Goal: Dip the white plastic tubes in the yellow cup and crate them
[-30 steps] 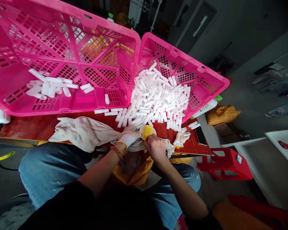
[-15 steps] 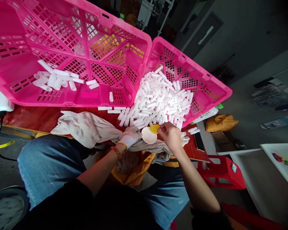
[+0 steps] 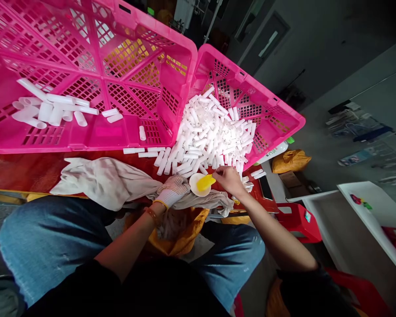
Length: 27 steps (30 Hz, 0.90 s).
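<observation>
- Pinching one edge of a flat yellow piece [image 3: 205, 182], the bare right hand [image 3: 230, 179] is closed on it between thumb and fingers.
- The yellow piece is bright and irregular in outline; it lies across a pale, round, smooth-looking piece [image 3: 193, 182], and whether the two touch is unclear.
- The pale round piece sits at the front of the red, glossy worktop [image 3: 16, 171], right beside the gloved left hand [image 3: 174, 187].
- That hand has its fingers bent towards the pale edge; I cannot tell whether it grips it. Its glove is white knit with a dotted surface and a yellow cuff.
- A crumpled greyish cloth [image 3: 107, 180] stretches along the worktop's front, under and around the left hand.
- Behind stand two pink plastic crates with latticed walls, their openings towards the wearer. The left crate [image 3: 176, 72] holds a loose cluster of thick white tubes [image 3: 55, 111].
- From the right crate [image 3: 203, 57], a heap of slimmer white tubes [image 3: 214, 132] spills onto the worktop.
- Between the knees, an open orange sack [image 3: 193, 226] holds pale, indistinct pieces.
</observation>
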{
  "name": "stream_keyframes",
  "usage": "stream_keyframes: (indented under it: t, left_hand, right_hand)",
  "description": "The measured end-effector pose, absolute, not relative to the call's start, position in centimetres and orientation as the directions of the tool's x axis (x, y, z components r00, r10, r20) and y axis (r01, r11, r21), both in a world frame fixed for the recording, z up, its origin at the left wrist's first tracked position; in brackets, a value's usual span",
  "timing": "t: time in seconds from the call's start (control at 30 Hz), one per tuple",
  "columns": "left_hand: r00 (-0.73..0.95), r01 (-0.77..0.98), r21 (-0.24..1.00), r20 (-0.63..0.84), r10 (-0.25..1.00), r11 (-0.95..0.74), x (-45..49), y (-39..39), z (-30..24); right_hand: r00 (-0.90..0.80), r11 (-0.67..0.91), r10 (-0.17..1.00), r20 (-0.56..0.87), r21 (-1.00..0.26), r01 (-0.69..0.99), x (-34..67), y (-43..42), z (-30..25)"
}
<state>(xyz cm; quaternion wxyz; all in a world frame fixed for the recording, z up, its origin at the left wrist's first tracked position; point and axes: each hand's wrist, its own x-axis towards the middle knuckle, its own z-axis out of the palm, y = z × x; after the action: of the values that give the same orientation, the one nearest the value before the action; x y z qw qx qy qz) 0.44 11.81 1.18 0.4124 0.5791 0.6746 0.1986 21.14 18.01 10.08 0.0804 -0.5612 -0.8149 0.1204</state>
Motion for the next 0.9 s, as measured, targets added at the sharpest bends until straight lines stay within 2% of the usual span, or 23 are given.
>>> stream_keyframes:
  t: [0.07,0.1,0.17,0.23,0.33,0.4,0.5,0.6,0.9]
  left_hand:
    - [0.028,0.638,0.738,-0.305,0.952,0.218,0.5,11.8,0.9]
    - [0.040,0.646,0.737,-0.295,0.955,0.200,0.5,11.8,0.8]
    - [0.053,0.649,0.742,-0.265,0.963,0.169,0.6,11.7,0.6]
    - [0.057,0.642,0.752,-0.242,0.969,0.150,0.7,11.5,0.7]
    - [0.056,0.631,0.762,-0.233,0.971,0.146,0.7,11.3,0.9]
    - [0.061,0.633,0.760,-0.239,0.969,0.148,0.6,11.2,1.1]
    - [0.094,0.643,0.754,-0.256,0.962,0.138,0.4,11.2,1.1]
    - [0.127,0.647,0.751,-0.277,0.952,0.133,0.1,11.4,0.9]
    - [0.110,0.665,0.727,-0.325,0.939,0.173,0.2,11.7,0.7]
  right_hand:
    - [-0.544,0.532,0.839,-0.029,-0.175,0.829,21.1,18.1,11.0]
    - [-0.666,0.661,0.744,-0.060,-0.084,0.746,21.1,18.2,11.5]
    - [-0.854,0.870,0.492,-0.166,0.115,0.479,21.1,18.5,12.6]
    - [-0.919,0.941,0.303,-0.251,0.232,0.247,21.2,18.9,13.4]
    - [-0.939,0.964,0.198,-0.281,0.230,0.134,21.2,19.2,13.8]
    - [-0.935,0.966,0.240,-0.262,0.163,0.203,21.2,19.3,13.6]
    - [-0.894,0.922,0.387,-0.224,0.067,0.382,21.4,19.2,13.3]
    - [-0.851,0.869,0.485,-0.203,0.006,0.494,21.7,19.2,13.3]
    - [-0.758,0.698,0.627,-0.182,-0.301,0.650,22.5,20.3,14.1]
